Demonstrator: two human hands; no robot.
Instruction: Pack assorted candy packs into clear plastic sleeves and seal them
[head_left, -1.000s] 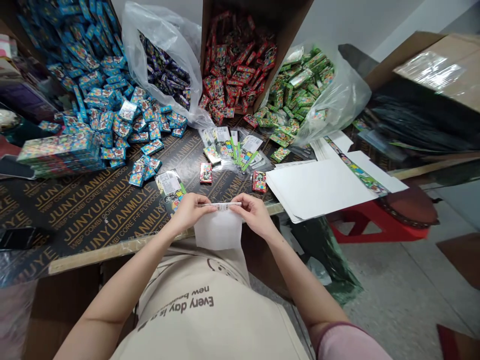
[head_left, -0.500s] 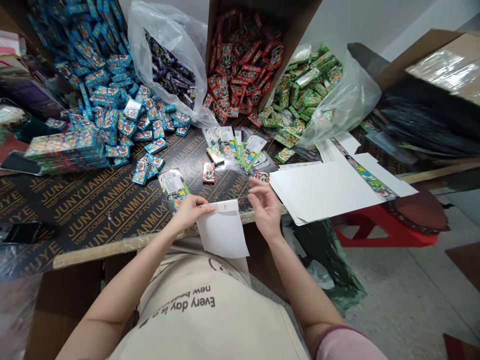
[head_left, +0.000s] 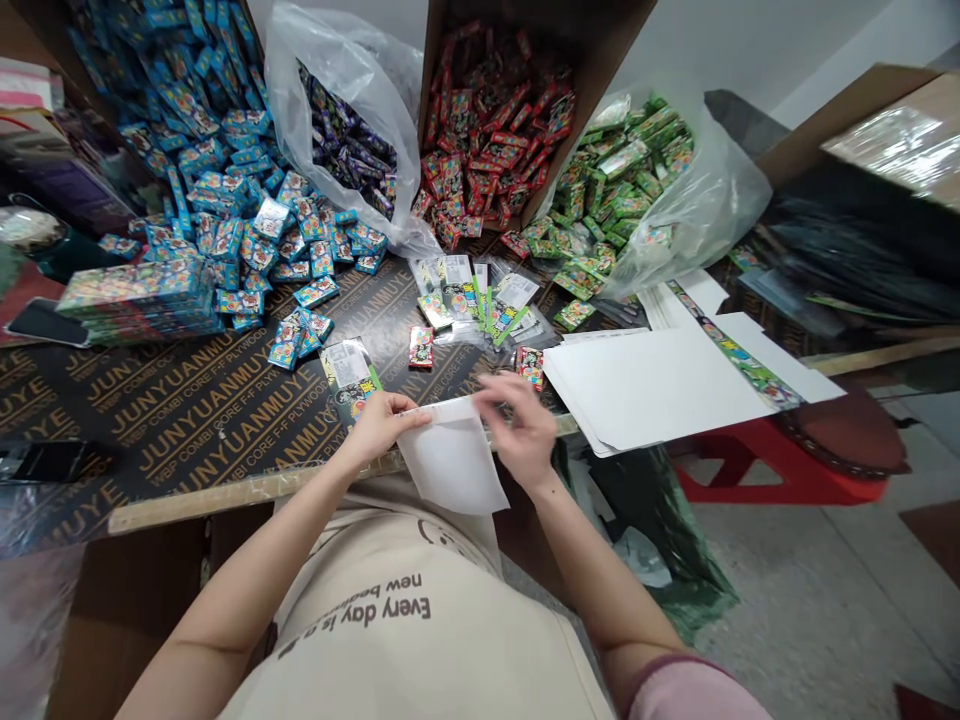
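My left hand [head_left: 381, 424] is closed, pinching the upper left corner of a white sheet of paper [head_left: 456, 462], which hangs over the table's front edge in front of my shirt. A narrow band runs along the sheet's top edge. At its upper right corner is my right hand [head_left: 523, 430], with fingers bent and smeared by motion, so I cannot tell whether they grip the paper. Beyond my left hand lies a printed clear packet [head_left: 349, 372] with a label. Small red boxes [head_left: 421, 347] lie past the sheet and beside my right hand.
Blue boxes [head_left: 255, 245] spill across the back left beside a stacked bundle [head_left: 142, 300]. Behind are a bag of purple boxes [head_left: 345, 145], a carton of red ones [head_left: 487, 130] and a bag of green ones [head_left: 630, 170]. White sheets [head_left: 660, 385] overhang the edge at right, near a red stool [head_left: 780, 475].
My right hand has moved left to the upper right corner of the sheet. My left hand keeps its pinch. The view has shifted slightly.
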